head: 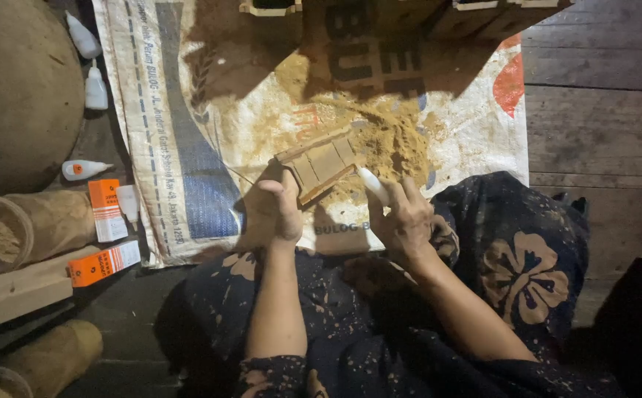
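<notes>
Left hand (280,210) grip on wooden piece (319,163), right hand (403,217) on glue bottle (373,184)

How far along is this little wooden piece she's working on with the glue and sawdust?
Looks midway. The slatted wooden piece is already assembled, and a sawdust pile lies on the woven sack. The left hand holds the piece while the right hand holds a small white bottle at its edge. How many joints remain cannot be seen.

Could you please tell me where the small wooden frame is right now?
In the head view the wooden frame sits centre frame, held by the left hand above the sawdust pile on the woven sack, beside the right hand.
</notes>
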